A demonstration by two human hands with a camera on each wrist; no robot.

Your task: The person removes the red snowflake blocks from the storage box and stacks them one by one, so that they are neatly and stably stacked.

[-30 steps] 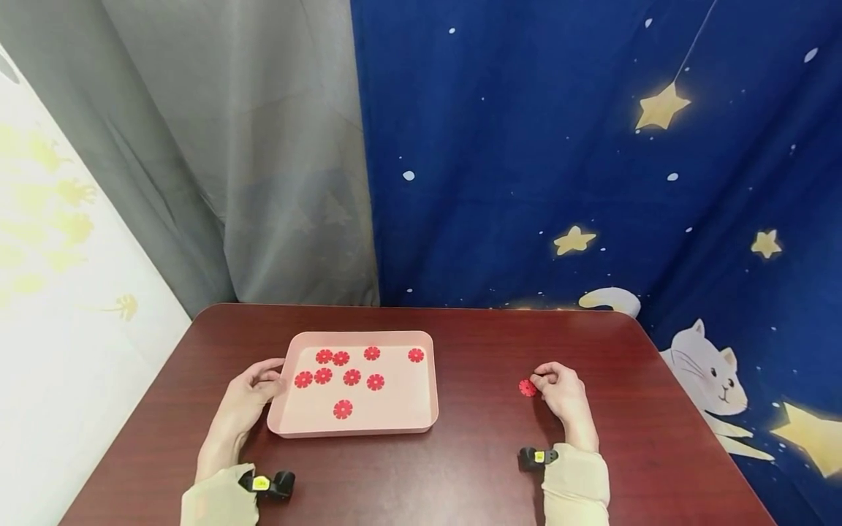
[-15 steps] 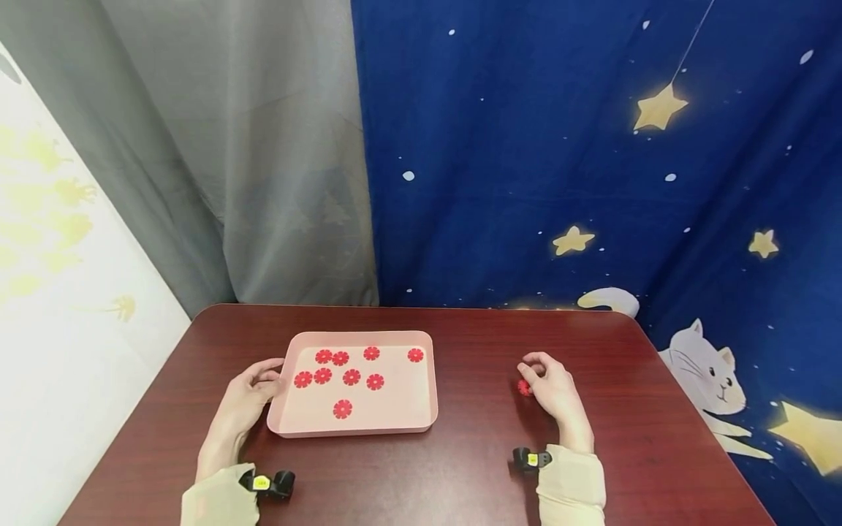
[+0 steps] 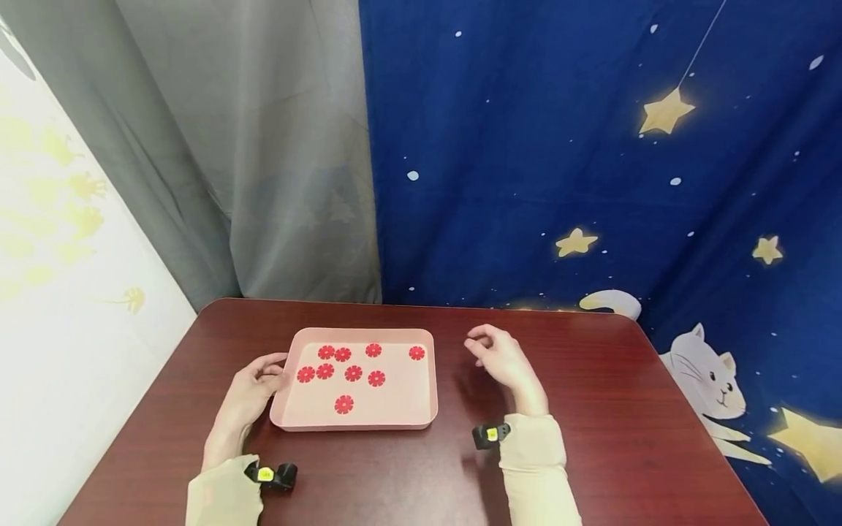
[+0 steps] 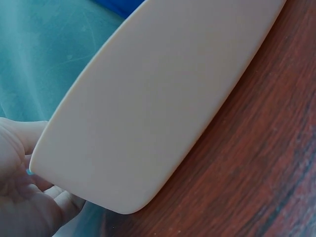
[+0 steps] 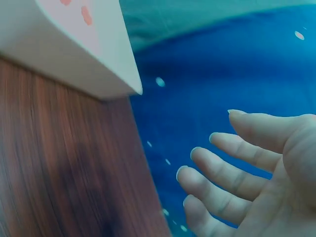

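Observation:
A pink tray point(image 3: 395, 416) lies left of centre on the table, holding several red notched discs point(image 3: 353, 373). My left hand point(image 3: 253, 387) holds the tray's left end. In the left wrist view, a digit passes behind the tray's wall point(image 4: 138, 108) and other fingers point(image 4: 69, 205) bend by its corner. To the tray's right, my right hand point(image 3: 503, 358) is above the table, apart from the tray. Its fingers point(image 5: 217, 192) are relaxed and spread in the right wrist view, with nothing seen between them. The disc formerly at the right is out of sight, possibly behind the right wrist.
The dark red table point(image 3: 625, 416) has rounded far corners. Behind it hang a grey curtain point(image 3: 302, 146) and a blue star-patterned curtain point(image 3: 493, 146). A black strap-on camera sits at each wrist, the right one point(image 3: 490, 436) near the table.
My right hand has moved left and away from me, toward the tray, from where it touched a red disc. That disc no longer shows. My left hand stays on the tray.

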